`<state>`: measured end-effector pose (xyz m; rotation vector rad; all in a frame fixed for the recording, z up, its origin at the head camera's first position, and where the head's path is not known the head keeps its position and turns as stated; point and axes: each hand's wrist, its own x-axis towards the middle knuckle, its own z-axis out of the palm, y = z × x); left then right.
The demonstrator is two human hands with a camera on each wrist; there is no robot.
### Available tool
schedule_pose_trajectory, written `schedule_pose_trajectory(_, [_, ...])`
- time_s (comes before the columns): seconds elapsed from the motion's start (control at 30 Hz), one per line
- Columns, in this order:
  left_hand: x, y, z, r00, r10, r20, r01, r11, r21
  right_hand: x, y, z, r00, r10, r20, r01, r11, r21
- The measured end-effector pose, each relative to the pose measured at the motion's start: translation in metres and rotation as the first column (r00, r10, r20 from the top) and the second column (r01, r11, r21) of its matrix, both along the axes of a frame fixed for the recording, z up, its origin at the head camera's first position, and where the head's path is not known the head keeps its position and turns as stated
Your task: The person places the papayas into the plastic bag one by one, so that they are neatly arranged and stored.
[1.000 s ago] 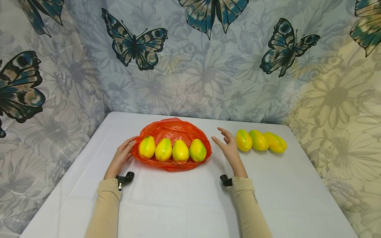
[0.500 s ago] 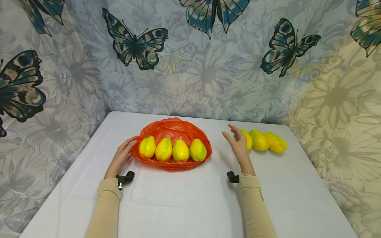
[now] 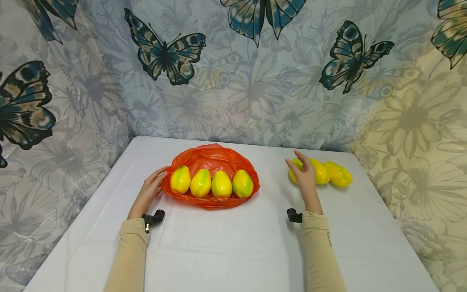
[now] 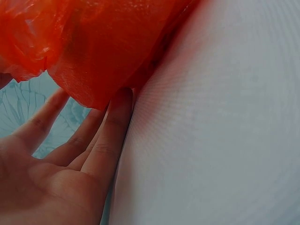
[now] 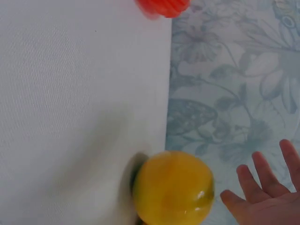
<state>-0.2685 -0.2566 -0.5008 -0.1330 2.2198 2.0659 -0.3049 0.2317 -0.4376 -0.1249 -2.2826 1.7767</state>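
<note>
- The left hand (image 3: pixel 148 192) is where it was a second ago, fingers (image 4: pixel 112 129) straight and resting against the left edge of the orange bag (image 3: pixel 213 160).
- The bag lies open on the white surface (image 3: pixel 233 243) with four mangoes (image 3: pixel 211 183) in a row, none moved.
- The right hand (image 3: pixel 305 178) has swung right from beside the bag to the nearest loose mango (image 5: pixel 173 187), fingers spread, not closed on it.
- Two more mangoes (image 3: pixel 330 173) lie just beyond.

Beige sleeves (image 3: pixel 129 255) — black wrist mounts (image 3: pixel 153 219), apparently cameras.
</note>
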Motion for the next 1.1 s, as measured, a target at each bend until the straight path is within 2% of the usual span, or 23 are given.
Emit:
schedule_pose_trajectory(0.27, [0.000, 0.000, 0.000, 1.000, 0.011, 0.009, -0.011, 1.000, -0.003, 0.001, 0.010, -0.001, 0.998, -0.053, 0.024, 0.054, 0.998, -0.017])
schedule_pose_trajectory(0.5, [-0.001, 0.000, -0.001, 1.000, 0.002, -0.006, -0.002, 1.000, 0.005, -0.001, 0.020, -0.010, 0.996, -0.071, 0.051, 0.073, 0.996, -0.049])
schedule_pose_trajectory(0.87, [0.000, 0.001, -0.003, 1.000, 0.013, -0.020, -0.013, 1.000, 0.016, -0.003, 0.025, -0.019, 0.991, -0.083, 0.102, 0.085, 0.996, -0.025])
schedule_pose_trajectory(1.07, [-0.001, -0.001, -0.003, 1.000, -0.001, -0.015, 0.001, 1.000, 0.013, -0.003, 0.025, -0.021, 0.991, -0.078, 0.113, 0.079, 0.997, -0.005])
schedule_pose_trajectory(1.1, [0.000, 0.000, 0.000, 1.000, -0.006, -0.013, 0.006, 1.000, 0.016, -0.004, 0.025, -0.022, 0.990, -0.078, 0.116, 0.079, 0.997, 0.001])
